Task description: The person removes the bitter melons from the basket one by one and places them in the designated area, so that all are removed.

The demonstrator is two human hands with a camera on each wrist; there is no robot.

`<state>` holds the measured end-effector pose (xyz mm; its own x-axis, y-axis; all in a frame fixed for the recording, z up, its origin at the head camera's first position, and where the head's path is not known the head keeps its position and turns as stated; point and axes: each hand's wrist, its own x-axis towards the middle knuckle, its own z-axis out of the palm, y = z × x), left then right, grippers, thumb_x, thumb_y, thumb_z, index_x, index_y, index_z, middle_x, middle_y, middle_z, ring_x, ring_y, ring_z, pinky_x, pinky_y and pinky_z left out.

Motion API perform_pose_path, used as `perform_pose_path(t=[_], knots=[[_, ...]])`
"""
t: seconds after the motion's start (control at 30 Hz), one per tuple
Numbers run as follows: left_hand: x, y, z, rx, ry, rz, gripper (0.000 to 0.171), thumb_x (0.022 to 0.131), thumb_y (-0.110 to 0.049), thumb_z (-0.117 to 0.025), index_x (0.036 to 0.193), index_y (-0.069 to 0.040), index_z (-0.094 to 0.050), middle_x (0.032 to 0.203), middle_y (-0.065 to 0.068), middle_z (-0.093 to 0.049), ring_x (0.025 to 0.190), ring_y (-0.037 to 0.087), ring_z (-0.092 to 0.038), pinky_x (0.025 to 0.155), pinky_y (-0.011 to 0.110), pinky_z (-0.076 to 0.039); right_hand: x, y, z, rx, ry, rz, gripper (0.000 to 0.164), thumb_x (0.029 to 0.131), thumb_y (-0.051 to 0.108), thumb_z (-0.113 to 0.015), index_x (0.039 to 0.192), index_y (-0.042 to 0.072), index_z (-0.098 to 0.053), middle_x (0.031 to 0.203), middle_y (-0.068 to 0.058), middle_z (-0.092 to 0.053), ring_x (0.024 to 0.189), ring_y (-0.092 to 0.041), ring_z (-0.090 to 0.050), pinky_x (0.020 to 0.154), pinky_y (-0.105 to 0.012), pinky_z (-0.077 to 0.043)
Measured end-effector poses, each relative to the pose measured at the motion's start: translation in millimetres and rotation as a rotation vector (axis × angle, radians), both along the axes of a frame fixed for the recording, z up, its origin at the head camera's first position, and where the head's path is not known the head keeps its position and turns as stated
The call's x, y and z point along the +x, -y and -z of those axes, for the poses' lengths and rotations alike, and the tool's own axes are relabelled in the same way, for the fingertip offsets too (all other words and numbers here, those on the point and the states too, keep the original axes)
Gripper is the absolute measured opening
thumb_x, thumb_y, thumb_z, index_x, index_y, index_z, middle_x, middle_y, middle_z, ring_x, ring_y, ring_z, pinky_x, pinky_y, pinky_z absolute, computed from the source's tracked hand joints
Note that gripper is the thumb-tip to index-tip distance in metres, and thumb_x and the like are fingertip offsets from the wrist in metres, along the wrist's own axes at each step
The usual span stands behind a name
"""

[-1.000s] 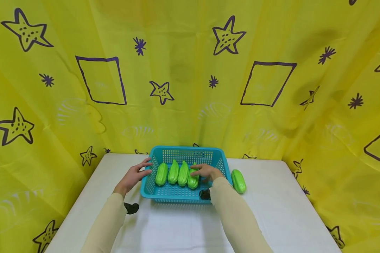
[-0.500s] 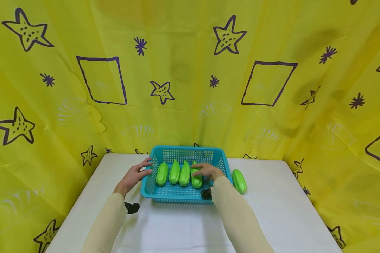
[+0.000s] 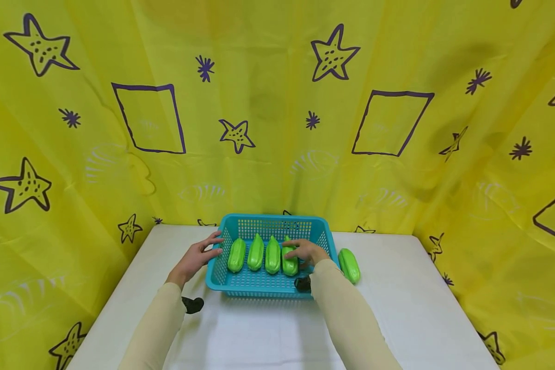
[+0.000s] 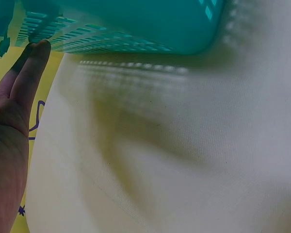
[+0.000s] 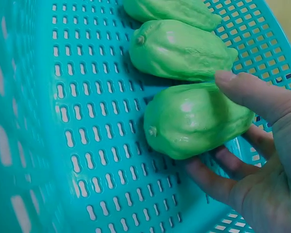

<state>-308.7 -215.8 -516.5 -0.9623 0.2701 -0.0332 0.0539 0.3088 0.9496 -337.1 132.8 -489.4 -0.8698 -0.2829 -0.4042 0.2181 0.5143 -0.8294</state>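
In the head view, a blue-green plastic basket holds several glossy green ridged gourds in a row. My right hand reaches inside over the rightmost one, a green gourd. In the right wrist view its thumb lies along the top of that gourd, and the other fingers curl against its near side. A neighbouring gourd lies beyond, separated by a narrow gap. My left hand rests at the basket's left rim, its straight fingers touching the wall in the left wrist view.
One more green gourd lies on the white table, just right of the basket. A yellow curtain with star drawings hangs behind and around the table. Dark wrist-worn pieces sit under both sleeves.
My right hand has shifted slightly right along with the rightmost gourd. The two gourds beside it also sit a little farther right, with wider gaps. The left hand stays at the rim.
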Motion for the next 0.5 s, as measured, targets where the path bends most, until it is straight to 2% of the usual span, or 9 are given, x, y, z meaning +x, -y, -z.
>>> perform_pose_path(t=[0.27,0.5], knots=[[-0.6,0.0,0.1,0.009,0.006,-0.006,0.048,0.099,-0.025,-0.059,0.143,-0.008,-0.049,0.162,-0.004,-0.021,0.148,0.032,-0.017,0.108,0.055,-0.035,-9.1,-4.2,8.4,0.041,-0.007,0.041,0.047,0.091,0.005,-0.069,0.136,0.01,-0.059,0.155,-0.021,-0.03,0.131,-0.044,-0.042,0.088,-0.052,-0.053],[-0.9,-0.2,0.6,-0.004,0.004,-0.007,0.049,0.099,-0.026,-0.06,0.144,-0.008,-0.049,0.162,-0.003,-0.021,0.147,0.033,-0.017,0.108,0.055,-0.036,-8.0,-9.6,8.5,0.077,-0.029,-0.004,0.049,0.091,0.005,-0.068,0.138,0.011,-0.057,0.154,-0.022,-0.029,0.124,-0.042,-0.049,0.09,-0.051,-0.052]])
